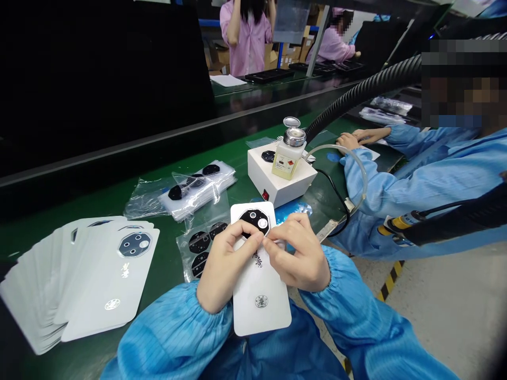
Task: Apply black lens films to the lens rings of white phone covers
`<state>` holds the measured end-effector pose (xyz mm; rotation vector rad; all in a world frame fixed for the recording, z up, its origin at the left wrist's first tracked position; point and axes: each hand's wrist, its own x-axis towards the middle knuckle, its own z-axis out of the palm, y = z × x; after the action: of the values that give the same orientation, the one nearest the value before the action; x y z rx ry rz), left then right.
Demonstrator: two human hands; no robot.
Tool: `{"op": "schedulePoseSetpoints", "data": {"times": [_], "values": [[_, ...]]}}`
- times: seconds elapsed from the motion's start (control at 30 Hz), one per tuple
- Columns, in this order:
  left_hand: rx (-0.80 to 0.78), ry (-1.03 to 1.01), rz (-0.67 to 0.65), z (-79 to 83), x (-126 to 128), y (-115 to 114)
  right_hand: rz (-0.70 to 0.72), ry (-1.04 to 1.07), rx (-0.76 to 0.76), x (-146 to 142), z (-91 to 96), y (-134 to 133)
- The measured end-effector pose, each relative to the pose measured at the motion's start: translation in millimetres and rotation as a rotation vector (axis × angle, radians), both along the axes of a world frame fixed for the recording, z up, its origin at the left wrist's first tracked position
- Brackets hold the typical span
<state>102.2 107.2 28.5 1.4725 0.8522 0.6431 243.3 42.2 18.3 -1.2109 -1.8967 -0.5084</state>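
Now in the hands: the left hand (226, 264) and right hand (298, 254) both grasp a white card (261, 319), their fingertips meeting near its middle.
On the card: a black octagonal lens piece (254, 222), just above the fingertips.
Around them on the bench (166, 287): a fanned stack of white cards (93, 279) to the left, a clear bag of black pieces (198, 190) ahead, and a white box (281, 184) carrying a dispensing bottle (289, 155).
Beyond the box: a co-worker's hands (348, 141), apart from the card.
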Motion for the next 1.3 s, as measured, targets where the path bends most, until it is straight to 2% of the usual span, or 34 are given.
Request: {"op": "schedulePoseSetpoints", "data": {"times": [0.1, 0.23, 0.4, 0.6, 0.7, 0.83, 0.93, 1.17, 1.3], "values": [[0.038, 0.009, 0.013, -0.1, -0.7, 0.4, 0.045, 0.210, -0.096, -1.0, -1.6, -1.1], [0.102, 0.013, 0.041, -1.7, -1.5, -1.1, -0.007, 0.442, -0.218, -5.2, -3.4, -1.8], [0.138, 0.000, 0.064, -3.8, -1.5, -2.1, -0.043, 0.496, -0.233, -8.5, -3.6, -1.0], [0.124, 0.001, 0.070, -3.2, -1.1, -2.0, -0.005, 0.533, -0.230, -9.8, -1.0, 1.6], [0.113, 0.013, 0.065, -2.4, -0.4, -1.0, 0.004, 0.437, -0.167, -10.0, -1.6, 4.4], [0.101, 0.026, 0.060, -1.8, 0.3, 1.9, -0.013, 0.161, -0.043, -8.1, -2.9, 7.4], [0.102, 0.030, 0.064, -0.9, -0.7, 2.4, -0.012, 0.089, -0.037, -7.1, -2.0, 7.2], [0.134, 0.015, 0.095, -0.3, -2.6, -0.9, -0.010, 0.466, -0.192, -11.5, -1.4, 4.8], [0.131, -0.018, 0.111, -1.8, -1.7, -0.8, 0.010, 0.583, -0.236, -12.8, -1.5, 4.4]]}}
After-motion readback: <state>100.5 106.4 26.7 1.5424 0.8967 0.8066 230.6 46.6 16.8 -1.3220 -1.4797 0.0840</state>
